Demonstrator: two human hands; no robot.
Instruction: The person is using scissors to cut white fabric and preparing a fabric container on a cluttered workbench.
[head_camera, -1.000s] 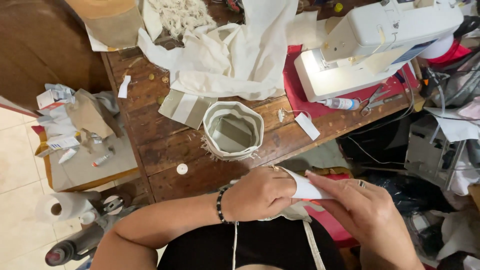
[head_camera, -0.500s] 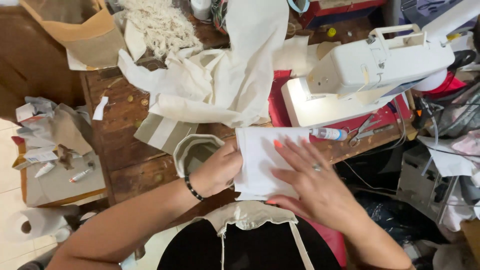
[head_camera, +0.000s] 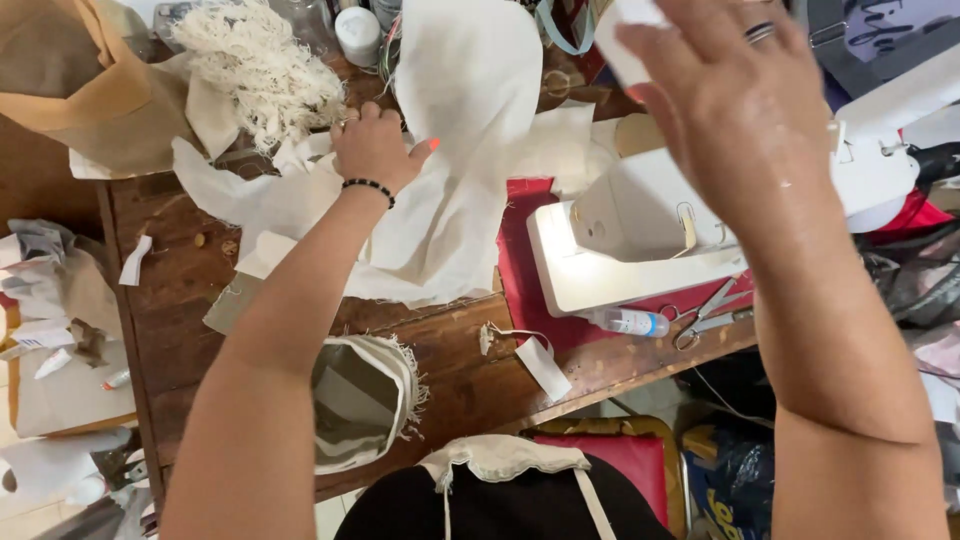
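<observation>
You are seeing even daylight; the sewing machine lamp (head_camera: 560, 225) is glaring at three o'clock, your raised right hand (head_camera: 740, 110) blurring.

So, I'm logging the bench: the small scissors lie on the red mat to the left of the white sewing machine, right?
Not quite: the head view shows the small scissors lying in front of the white sewing machine, toward its right end, on the red mat.
</observation>
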